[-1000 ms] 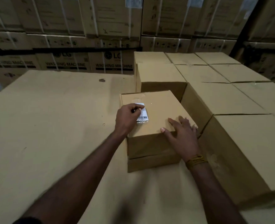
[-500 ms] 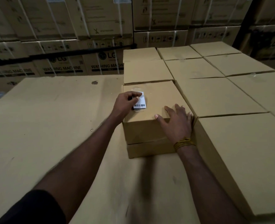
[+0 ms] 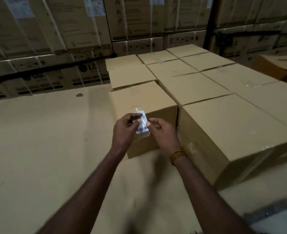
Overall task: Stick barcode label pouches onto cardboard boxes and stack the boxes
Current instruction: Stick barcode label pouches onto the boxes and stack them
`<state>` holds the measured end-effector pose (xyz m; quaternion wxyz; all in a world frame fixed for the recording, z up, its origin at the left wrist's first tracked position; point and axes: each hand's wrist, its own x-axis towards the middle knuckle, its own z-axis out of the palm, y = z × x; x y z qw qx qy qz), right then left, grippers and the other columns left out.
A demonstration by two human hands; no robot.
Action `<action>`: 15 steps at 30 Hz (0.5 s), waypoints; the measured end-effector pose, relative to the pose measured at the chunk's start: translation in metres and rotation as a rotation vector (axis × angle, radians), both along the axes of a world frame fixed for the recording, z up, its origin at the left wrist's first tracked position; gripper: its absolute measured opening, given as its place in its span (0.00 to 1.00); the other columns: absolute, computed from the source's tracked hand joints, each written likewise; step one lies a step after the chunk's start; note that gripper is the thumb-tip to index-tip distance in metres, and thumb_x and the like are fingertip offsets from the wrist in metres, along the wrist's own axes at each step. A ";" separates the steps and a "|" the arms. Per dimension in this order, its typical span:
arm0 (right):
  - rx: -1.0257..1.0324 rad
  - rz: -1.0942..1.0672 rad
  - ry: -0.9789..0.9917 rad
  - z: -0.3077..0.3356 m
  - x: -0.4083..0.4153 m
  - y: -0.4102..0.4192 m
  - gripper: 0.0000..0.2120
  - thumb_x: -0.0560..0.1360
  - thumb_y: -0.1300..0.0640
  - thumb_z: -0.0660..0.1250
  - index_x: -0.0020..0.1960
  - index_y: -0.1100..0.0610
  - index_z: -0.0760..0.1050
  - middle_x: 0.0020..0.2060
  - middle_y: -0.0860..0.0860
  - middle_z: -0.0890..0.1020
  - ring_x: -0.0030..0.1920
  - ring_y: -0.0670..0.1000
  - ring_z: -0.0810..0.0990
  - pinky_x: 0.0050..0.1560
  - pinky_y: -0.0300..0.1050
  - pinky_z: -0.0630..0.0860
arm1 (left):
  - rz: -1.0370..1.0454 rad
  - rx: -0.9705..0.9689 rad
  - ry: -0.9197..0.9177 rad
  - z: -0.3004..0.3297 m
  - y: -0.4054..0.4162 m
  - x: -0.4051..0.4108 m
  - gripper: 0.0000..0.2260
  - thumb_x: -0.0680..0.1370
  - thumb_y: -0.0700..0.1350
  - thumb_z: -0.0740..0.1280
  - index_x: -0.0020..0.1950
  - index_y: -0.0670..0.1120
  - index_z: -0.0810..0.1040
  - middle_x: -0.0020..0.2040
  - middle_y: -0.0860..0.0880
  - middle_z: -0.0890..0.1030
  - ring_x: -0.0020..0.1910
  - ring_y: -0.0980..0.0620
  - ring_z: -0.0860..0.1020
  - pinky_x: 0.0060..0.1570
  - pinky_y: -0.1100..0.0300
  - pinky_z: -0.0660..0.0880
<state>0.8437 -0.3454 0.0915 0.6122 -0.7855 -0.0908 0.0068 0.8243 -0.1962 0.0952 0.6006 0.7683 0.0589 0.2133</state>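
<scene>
A small cardboard box [image 3: 144, 98] stands on the big cardboard surface [image 3: 43, 149], pushed against the block of same-sized boxes [image 3: 198, 88] on its right. In front of its near edge my left hand [image 3: 124, 132] and my right hand [image 3: 163, 132] hold a clear barcode label pouch [image 3: 142, 123] between them. My left fingers pinch its upper left part and my right thumb and forefinger pinch its right edge. The white label with the barcode faces me. The pouch is off the box top, held just above the near edge.
Several plain boxes [image 3: 237, 125] fill the right side in rows, their tops level. Tall strapped washing machine cartons [image 3: 58, 39] form a wall behind. A dark gap with a post [image 3: 208, 31] lies at the back right. Something pale and blurred [image 3: 277, 218] shows at the bottom right.
The box was pushed back against the row. My right hand left the box top and joined my left on the pouch, which came off the box top toward me.
</scene>
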 end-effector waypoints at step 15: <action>0.294 -0.467 0.556 -0.138 -0.268 -0.120 0.06 0.77 0.64 0.67 0.48 0.55 0.81 0.37 0.52 0.83 0.36 0.49 0.78 0.33 0.39 0.74 | -0.517 -0.006 0.421 -0.159 -0.138 -0.212 0.10 0.77 0.38 0.70 0.47 0.54 0.83 0.45 0.58 0.85 0.45 0.55 0.83 0.47 0.57 0.79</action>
